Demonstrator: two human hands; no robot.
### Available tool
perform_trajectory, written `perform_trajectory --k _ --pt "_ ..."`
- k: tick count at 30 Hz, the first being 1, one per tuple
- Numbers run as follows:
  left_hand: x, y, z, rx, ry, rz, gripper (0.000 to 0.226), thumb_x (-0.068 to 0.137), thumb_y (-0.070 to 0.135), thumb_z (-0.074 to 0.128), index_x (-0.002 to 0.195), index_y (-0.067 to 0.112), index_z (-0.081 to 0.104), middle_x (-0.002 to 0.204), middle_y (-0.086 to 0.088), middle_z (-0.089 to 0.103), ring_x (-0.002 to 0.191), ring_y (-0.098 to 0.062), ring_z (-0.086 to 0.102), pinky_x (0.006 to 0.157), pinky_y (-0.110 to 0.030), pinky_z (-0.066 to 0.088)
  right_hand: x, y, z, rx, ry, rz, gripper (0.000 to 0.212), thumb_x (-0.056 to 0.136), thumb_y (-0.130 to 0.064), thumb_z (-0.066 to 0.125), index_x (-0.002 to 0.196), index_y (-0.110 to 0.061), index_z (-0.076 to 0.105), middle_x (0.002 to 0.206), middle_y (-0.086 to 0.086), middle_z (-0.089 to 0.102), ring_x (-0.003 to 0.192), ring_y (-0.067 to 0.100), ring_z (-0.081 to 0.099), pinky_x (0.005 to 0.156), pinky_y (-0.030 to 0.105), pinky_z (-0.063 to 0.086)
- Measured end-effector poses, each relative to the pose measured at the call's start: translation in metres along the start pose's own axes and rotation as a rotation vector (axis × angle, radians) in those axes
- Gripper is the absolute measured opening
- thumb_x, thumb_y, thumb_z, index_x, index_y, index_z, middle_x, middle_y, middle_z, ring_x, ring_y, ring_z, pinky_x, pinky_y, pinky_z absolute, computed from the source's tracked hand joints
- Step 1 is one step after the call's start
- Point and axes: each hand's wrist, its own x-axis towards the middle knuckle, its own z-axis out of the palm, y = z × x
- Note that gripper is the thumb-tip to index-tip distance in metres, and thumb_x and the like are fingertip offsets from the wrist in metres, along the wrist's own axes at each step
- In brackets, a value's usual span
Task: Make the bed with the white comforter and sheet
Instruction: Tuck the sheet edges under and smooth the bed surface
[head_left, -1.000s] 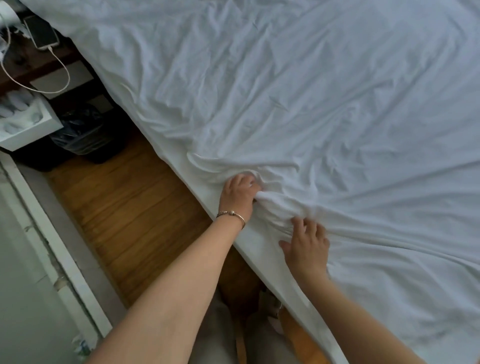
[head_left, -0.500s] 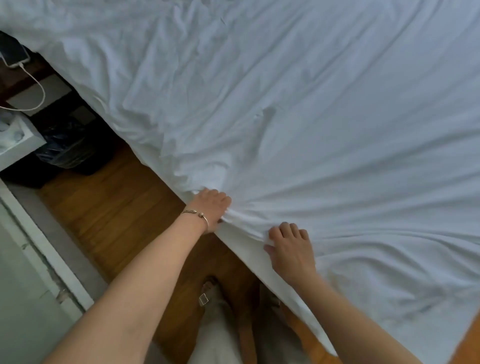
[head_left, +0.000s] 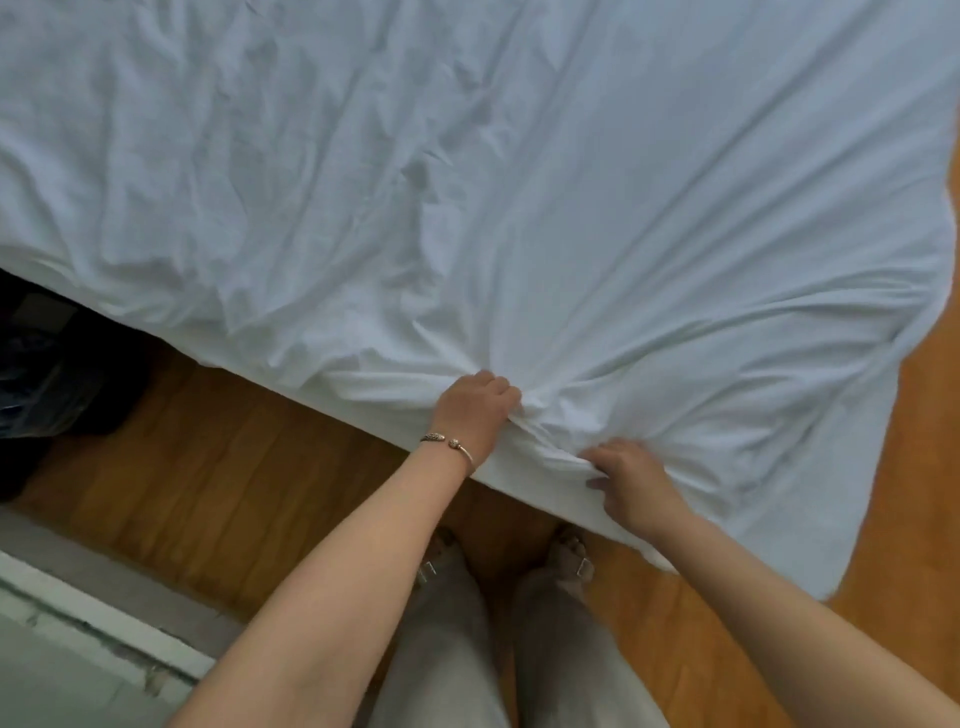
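1. Across the far and right part of the view, the white sheet (head_left: 545, 197) covers the bed, creased, with folds running toward its near edge; that edge hangs over the wooden floor (head_left: 218, 457).
2. At the near edge, your left hand (head_left: 475, 410) has its fingers curled into a bunch of the sheet, knuckles up; a gold bracelet (head_left: 449, 444) sits on that wrist.
3. Just to the right, your right hand (head_left: 631, 480) pinches a fold of the same edge, with the thumb on the near side and the fingers over the top.
4. The two hands are near each other but apart, with gathered cloth between them.
5. Below the hands, your legs in light trousers (head_left: 457, 649) and your feet stand on the floor beside the bed.
6. At far left, dark objects (head_left: 47, 374) lie in shadow; what they are cannot be told.
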Motion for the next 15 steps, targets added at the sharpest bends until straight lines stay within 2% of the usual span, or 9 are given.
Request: perform_trajectory --k 3,5,6,7,9,11,12,13,15 --pt "-0.007 0.002 0.003 -0.168 0.005 0.014 0.025 0.072 -0.006 0.073 0.091 0.01 0.068 0.089 -0.005 0.066 0.087 -0.029 0.062 0.067 -0.031 0.043 -0.019 0.02 -0.013 0.007 -0.057 -0.076 0.025 0.09 -0.012 0.064 0.114 -0.019 0.066 0.106 0.001 0.065 0.102 0.025 0.06 0.077 0.027 0.038" --pt "-0.004 0.009 0.003 -0.108 -0.044 -0.124 0.013 0.087 0.012 0.066 0.1 0.014 0.064 0.099 -0.003 0.062 0.099 -0.026 0.057 0.077 -0.03 0.039 -0.025 0.023 -0.01 -0.169 0.019 -0.104 0.033 0.084 -0.025 0.071 0.116 -0.023 0.063 0.112 0.001 0.063 0.105 0.026 0.059 0.086 0.034 0.042" --pt "0.0 0.016 0.004 -0.015 -0.121 -0.194 0.015 0.092 0.023 0.061 0.106 0.016 0.06 0.105 -0.001 0.058 0.104 -0.023 0.053 0.08 -0.028 0.036 -0.031 0.024 -0.003 -0.242 0.085 -0.108 0.043 0.075 -0.029 0.077 0.115 -0.024 0.062 0.113 0.001 0.062 0.105 0.026 0.057 0.09 0.037 0.04" --pt "0.004 0.025 0.005 0.092 -0.179 -0.218 0.022 0.094 0.03 0.058 0.112 0.017 0.055 0.111 0.0 0.054 0.107 -0.022 0.05 0.083 -0.028 0.034 -0.04 0.026 0.006 -0.271 0.171 -0.08 0.054 0.067 -0.031 0.081 0.117 -0.023 0.061 0.115 0.001 0.06 0.106 0.027 0.054 0.095 0.039 0.037" --pt "0.002 0.051 0.016 0.173 -0.188 -0.219 0.041 0.088 0.027 0.057 0.125 0.015 0.043 0.123 -0.003 0.044 0.115 -0.023 0.043 0.095 -0.031 0.033 -0.066 0.037 0.022 -0.229 0.358 0.083 0.071 0.061 -0.038 0.08 0.124 -0.016 0.056 0.122 0.007 0.052 0.112 0.032 0.046 0.104 0.044 0.031" --pt "-0.009 0.084 0.032 0.064 -0.069 -0.186 0.067 0.076 0.021 0.06 0.136 0.014 0.03 0.132 -0.006 0.032 0.121 -0.026 0.035 0.105 -0.038 0.029 -0.093 0.058 0.032 -0.141 0.404 0.314 0.082 0.063 -0.055 0.067 0.129 -0.012 0.046 0.126 0.013 0.043 0.116 0.036 0.041 0.103 0.049 0.031" --pt "-0.015 0.103 0.041 -0.022 -0.014 -0.123 0.076 0.069 0.019 0.062 0.137 0.015 0.027 0.131 -0.005 0.03 0.12 -0.027 0.034 0.104 -0.04 0.028 -0.102 0.07 0.037 -0.079 0.383 0.382 0.086 0.061 -0.062 0.064 0.128 -0.011 0.042 0.126 0.013 0.041 0.116 0.036 0.04 0.1 0.05 0.034" --pt "-0.018 0.121 0.049 -0.092 0.04 -0.034 0.077 0.065 0.021 0.063 0.135 0.018 0.03 0.126 -0.005 0.032 0.115 -0.027 0.035 0.101 -0.041 0.028 -0.108 0.082 0.038 -0.026 0.338 0.385 0.089 0.059 -0.063 0.069 0.125 -0.011 0.041 0.125 0.012 0.04 0.115 0.035 0.041 0.097 0.05 0.039" --pt "-0.017 0.155 0.061 -0.194 0.104 0.067 0.065 0.068 0.037 0.056 0.128 0.019 0.038 0.121 -0.003 0.039 0.11 -0.027 0.04 0.097 -0.041 0.031 -0.115 0.109 0.041 0.001 0.207 0.181 0.092 0.054 -0.053 0.085 0.124 -0.011 0.044 0.128 0.012 0.044 0.117 0.035 0.048 0.092 0.05 0.05"
